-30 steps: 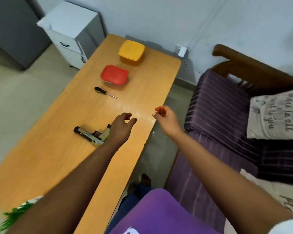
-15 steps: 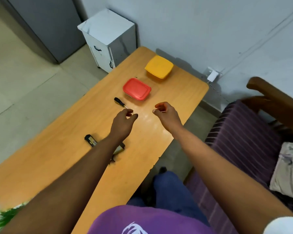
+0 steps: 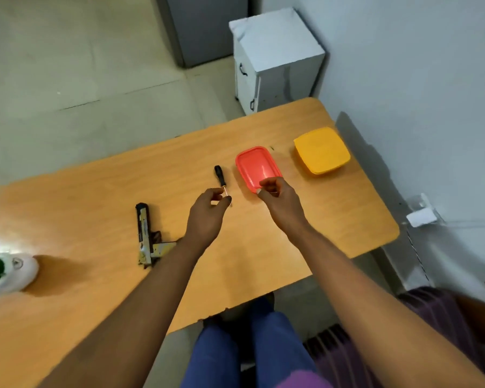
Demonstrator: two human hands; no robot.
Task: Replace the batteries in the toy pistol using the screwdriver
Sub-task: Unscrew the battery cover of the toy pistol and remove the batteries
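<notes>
The pistol point(image 3: 147, 235) lies flat on the table point(image 3: 95, 197), left of the left hand point(image 3: 206, 217). The screwdriver point(image 3: 221, 180) lies farther off, handle away, its tip just beside that hand's loosely curled, empty fingers. The right hand point(image 3: 282, 201) hovers over the near edge of the red box point(image 3: 256, 166), fingers loosely curled, holding nothing. A yellow box point(image 3: 321, 154) sits farther right; a white pot point(image 3: 14, 271) stands at the table's left edge
</notes>
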